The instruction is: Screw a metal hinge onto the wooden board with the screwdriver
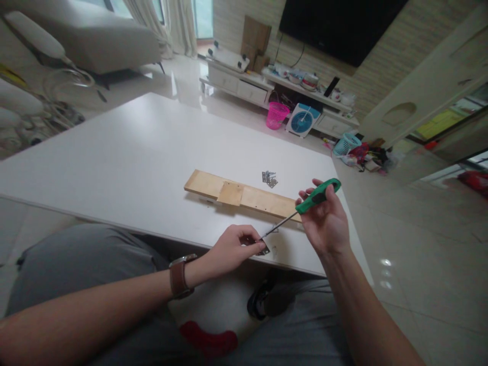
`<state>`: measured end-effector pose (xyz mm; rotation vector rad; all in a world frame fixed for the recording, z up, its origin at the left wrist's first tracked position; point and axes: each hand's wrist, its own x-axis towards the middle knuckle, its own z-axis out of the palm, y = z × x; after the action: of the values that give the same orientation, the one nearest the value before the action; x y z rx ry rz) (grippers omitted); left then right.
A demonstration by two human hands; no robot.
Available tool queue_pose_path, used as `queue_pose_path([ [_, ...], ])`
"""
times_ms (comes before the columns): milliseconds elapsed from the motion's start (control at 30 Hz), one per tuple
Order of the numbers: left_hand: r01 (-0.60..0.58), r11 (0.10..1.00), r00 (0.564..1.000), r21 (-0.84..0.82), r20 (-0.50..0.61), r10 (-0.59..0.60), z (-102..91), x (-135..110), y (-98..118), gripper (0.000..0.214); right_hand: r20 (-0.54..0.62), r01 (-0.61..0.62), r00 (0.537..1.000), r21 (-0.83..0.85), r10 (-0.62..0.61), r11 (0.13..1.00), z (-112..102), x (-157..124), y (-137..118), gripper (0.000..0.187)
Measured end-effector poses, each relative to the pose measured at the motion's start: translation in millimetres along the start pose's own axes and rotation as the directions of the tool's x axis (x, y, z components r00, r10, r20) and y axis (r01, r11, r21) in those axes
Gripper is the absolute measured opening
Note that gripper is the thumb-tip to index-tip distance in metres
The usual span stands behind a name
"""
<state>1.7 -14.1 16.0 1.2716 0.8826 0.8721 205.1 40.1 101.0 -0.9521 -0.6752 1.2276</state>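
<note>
My left hand (238, 245) pinches a small dark metal hinge (264, 248) with holes in it, close to the near edge of the white table. In my right hand (324, 218) is a screwdriver (318, 195) with a green and black handle. Its thin shaft slopes down to the left, and the tip meets the hinge or lies right by my left fingertips; I cannot tell which. Behind both hands lies a long wooden board (263, 199) with a small square wooden piece (230, 193) across it. More hinges and screws (270, 178) lie in a pile beyond the board.
The white table (125, 142) spans the view under the work. Past it, on the floor, stand a pink basket (277, 115), a blue and white fan (302, 121) and a light-blue basket (346, 144). A low TV cabinet (247, 90) runs along the wall.
</note>
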Motion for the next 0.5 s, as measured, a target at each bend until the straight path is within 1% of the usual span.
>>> queue_pose_path([
  [100, 0.038, 0.999, 0.999, -0.036, -0.016, -0.039, -2.1, 1.8, -3.4, 0.026, -0.018, -0.021, 1.0, -0.082, 0.02, 0.996, -3.8, 4.1, 2.6, 0.047],
  [233, 0.058, 0.997, 0.998, -0.044, -0.02, -0.059, -4.4, 3.7, -4.3, 0.026, -0.057, -0.031, 0.998, -0.131, 0.024, 0.991, -6.0, 7.6, 1.9, 0.055],
  [333, 0.045, 0.998, 0.998, -0.041, -0.037, -0.046, -5.5, 5.7, -5.0, 0.024, -0.09, -0.025, 0.996, -0.14, 0.012, 0.99, -6.9, 9.2, 1.6, 0.06],
  [433, 0.007, 0.999, 0.997, -0.034, -0.074, -0.009, -6.6, 8.1, -6.7, 0.021, -0.106, -0.01, 0.994, -0.148, -0.006, 0.989, -9.0, 12.7, 2.6, 0.058],
  [500, -0.022, 1.0, 0.993, 0.01, -0.114, 0.023, -7.6, 9.4, -8.1, 0.021, -0.114, 0.021, 0.993, -0.156, -0.039, 0.988, -11.0, 16.8, 3.2, 0.056],
])
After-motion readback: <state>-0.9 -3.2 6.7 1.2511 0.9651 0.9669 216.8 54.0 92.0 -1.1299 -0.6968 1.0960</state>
